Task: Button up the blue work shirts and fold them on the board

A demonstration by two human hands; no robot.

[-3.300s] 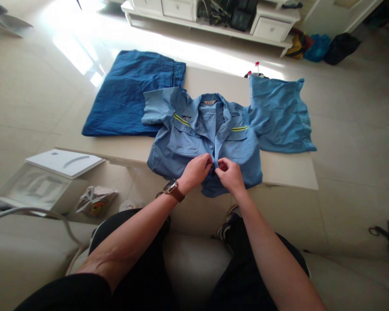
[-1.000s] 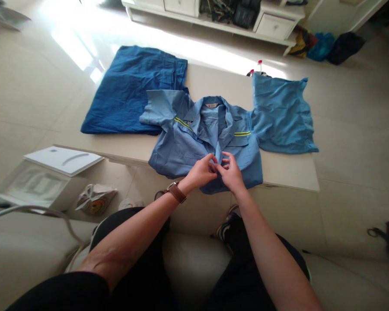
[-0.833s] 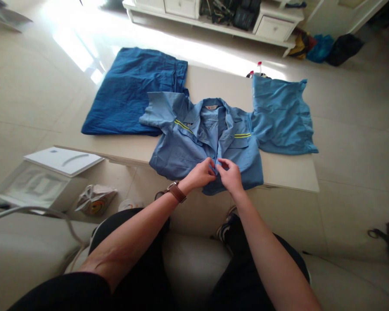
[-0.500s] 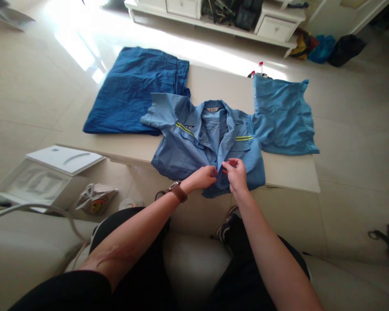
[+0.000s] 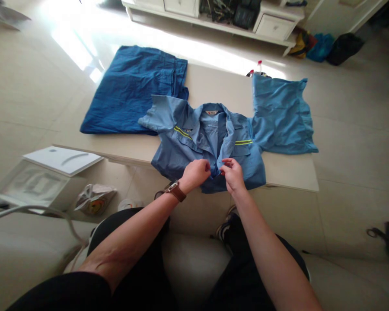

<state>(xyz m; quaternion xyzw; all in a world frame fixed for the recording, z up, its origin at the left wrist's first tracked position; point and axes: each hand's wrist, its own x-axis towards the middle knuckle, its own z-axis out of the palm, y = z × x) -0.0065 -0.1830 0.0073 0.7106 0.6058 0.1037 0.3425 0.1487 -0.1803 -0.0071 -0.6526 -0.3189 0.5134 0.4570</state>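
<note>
A light blue short-sleeved work shirt (image 5: 178, 149) with yellow chest stripes lies face up across the table, collar at the far side, its lower part hanging over the near edge. Its front stands open at the neck. My left hand (image 5: 197, 175), with a brown-strapped watch on the wrist, is closed on the left front edge of the shirt. Opposite it, my right hand (image 5: 233, 175) pinches the other front edge between thumb and fingers. The hands are a small gap apart at the front opening. Any button between the fingers is too small to make out.
Folded dark blue trousers (image 5: 136, 90) lie on the white table (image 5: 291, 170) at the left. Another piece of light blue cloth (image 5: 282, 114) lies at the right, by red-capped bottles (image 5: 259, 67). A white box (image 5: 61, 160) and a plastic bag (image 5: 95, 199) stand left.
My left hand has turned over and moved slightly left and up, now more closed over the shirt's edge. My right hand keeps its pinch, nearly in place.
</note>
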